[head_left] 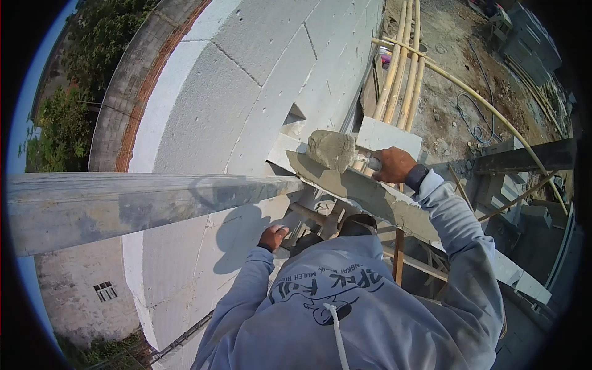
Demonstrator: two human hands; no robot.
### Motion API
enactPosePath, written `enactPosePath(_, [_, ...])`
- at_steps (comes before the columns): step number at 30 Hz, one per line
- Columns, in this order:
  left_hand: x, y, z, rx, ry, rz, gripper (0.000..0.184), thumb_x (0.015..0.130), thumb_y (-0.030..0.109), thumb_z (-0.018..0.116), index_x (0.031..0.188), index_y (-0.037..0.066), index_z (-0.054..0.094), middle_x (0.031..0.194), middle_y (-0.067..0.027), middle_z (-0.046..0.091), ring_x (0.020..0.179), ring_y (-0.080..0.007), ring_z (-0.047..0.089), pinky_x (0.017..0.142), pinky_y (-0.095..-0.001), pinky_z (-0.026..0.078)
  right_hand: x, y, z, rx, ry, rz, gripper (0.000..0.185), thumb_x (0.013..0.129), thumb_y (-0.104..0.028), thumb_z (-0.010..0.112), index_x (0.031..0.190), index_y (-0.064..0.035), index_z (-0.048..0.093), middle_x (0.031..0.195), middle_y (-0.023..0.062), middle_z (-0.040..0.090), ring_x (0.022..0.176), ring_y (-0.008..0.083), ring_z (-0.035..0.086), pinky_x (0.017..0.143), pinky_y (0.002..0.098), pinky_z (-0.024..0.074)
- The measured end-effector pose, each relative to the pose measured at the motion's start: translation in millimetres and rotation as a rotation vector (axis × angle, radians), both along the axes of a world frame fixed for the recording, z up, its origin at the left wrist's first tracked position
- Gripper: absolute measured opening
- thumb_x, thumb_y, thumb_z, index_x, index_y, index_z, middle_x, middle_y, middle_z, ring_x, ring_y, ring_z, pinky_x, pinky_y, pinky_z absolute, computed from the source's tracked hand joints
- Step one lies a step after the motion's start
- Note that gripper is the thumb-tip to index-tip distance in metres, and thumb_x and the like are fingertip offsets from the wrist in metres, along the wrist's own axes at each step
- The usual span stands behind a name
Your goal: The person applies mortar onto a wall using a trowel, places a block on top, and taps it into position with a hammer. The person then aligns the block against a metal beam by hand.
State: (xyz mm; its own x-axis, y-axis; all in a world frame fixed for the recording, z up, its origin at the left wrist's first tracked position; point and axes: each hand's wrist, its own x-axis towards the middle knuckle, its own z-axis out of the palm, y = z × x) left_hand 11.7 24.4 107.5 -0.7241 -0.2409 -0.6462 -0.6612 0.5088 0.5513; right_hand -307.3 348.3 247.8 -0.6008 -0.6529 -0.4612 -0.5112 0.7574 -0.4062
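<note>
My right hand (394,165) is wrapped around the handle of a trowel (372,163). A thick lump of wet grey mortar (332,150) covers the trowel's blade, just above the top of a narrow block wall. Along that wall top runs a spread layer of mortar (394,203), extending toward my right sleeve. Beside my right knuckles a white block (388,137) sits at the wall's far side. Lower down, my left hand (273,237) has its fingers curled next to the large white wall; whatever they may hold is hidden.
A long grey beam (154,206) crosses from the left toward the mortared wall top. The large white block wall (259,68) has a square hole (294,118). Bamboo poles (404,68) rise ahead. A dark beam (524,155) stands at right, with the ground far below.
</note>
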Motion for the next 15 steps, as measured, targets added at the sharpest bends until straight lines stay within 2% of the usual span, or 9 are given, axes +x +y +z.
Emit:
enactPosePath(3, [-4.6,7.4,-1.1,0.004,0.124,-0.044,0.046,0.081,0.04,0.055,0.106,0.002,0.061,0.096,-0.0179,0.064,0.091,-0.0305,0.061,0.079,-0.0356,0.045,-47.5,-40.4,8.3,-0.084,-0.274,0.191,0.035,0.062,-0.028,0.066,0.082,0.0009,0.064,0.077,0.0202,0.064,0.076,0.0342,0.063,0.068,0.0419,0.05])
enactPosePath(4, [-9.1,10.8,7.3,-0.021,0.104,-0.002,0.045,0.081,0.04,0.055,0.106,0.002,0.061,0.098,-0.018,0.064,0.093,-0.0303,0.061,0.081,-0.0353,0.045,-55.2,-54.3,17.5,-0.098,-0.135,0.31,0.032,0.062,-0.026,0.064,0.081,-0.0005,0.066,0.075,0.0184,0.065,0.075,0.0327,0.064,0.065,0.0409,0.0504])
enactPosePath(5, [-12.3,15.1,15.7,-0.044,0.086,0.04,0.045,0.081,0.039,0.055,0.107,0.002,0.061,0.1,-0.018,0.063,0.095,-0.0302,0.06,0.082,-0.0349,0.045,-66.5,-70.6,-2.2,-0.004,0.09,0.439,0.029,0.061,-0.023,0.062,0.08,-0.0016,0.067,0.076,0.0187,0.065,0.074,0.0326,0.065,0.066,0.0398,0.0512])
enactPosePath(7, [-15.3,22.8,31.5,-0.084,0.043,0.131,0.045,0.082,0.039,0.055,0.107,0.002,0.061,0.104,-0.0182,0.062,0.099,-0.0299,0.059,0.085,-0.0343,0.044,-73.4,-95.5,5.2,0.039,0.266,0.41,0.027,0.061,-0.02,0.06,0.079,-0.0023,0.067,0.077,0.0185,0.065,0.075,0.0326,0.065,0.067,0.0395,0.0515])
enactPosePath(8, [-12.3,22.7,31.7,-0.07,0.043,0.173,0.045,0.082,0.039,0.054,0.108,0.003,0.061,0.105,-0.0184,0.062,0.1,-0.03,0.058,0.086,-0.0342,0.043,-76.1,-105.4,10.5,0.081,0.277,0.47,0.025,0.061,-0.018,0.059,0.078,-0.0028,0.067,0.078,0.0187,0.065,0.075,0.0328,0.065,0.068,0.0388,0.052])
enactPosePath(10, [8.3,22.2,34.2,-0.043,0.03,0.244,0.045,0.082,0.039,0.054,0.108,0.003,0.061,0.107,-0.0189,0.061,0.103,-0.0301,0.057,0.088,-0.034,0.043,-84.7,-116.7,-7.8,-0.009,0.328,0.497,0.023,0.061,-0.017,0.058,0.077,-0.0032,0.067,0.077,0.0185,0.065,0.074,0.0323,0.065,0.068,0.0385,0.0522])
enactPosePath(13, [42.0,19.6,31.0,-0.029,-0.157,0.312,0.044,0.082,0.039,0.053,0.108,0.003,0.061,0.108,-0.0177,0.061,0.104,-0.0303,0.057,0.089,-0.0353,0.042,-99.1,-139.4,-12.2,-0.017,0.339,0.572,0.022,0.061,-0.014,0.058,0.078,-0.0038,0.067,0.078,0.0173,0.066,0.075,0.0315,0.065,0.068,0.0378,0.0525])
enactPosePath(15, [74.8,19.9,16.8,-0.075,-0.142,0.282,0.04,0.083,0.037,0.054,0.101,0.003,0.063,0.088,-0.0124,0.062,0.083,-0.0233,0.057,0.075,-0.0332,0.044,-108.0,-157.7,-10.1,0.022,0.37,0.648,0.024,0.061,-0.013,0.058,0.08,-0.004,0.067,0.079,0.0167,0.066,0.076,0.0313,0.065,0.068,0.0378,0.0525])
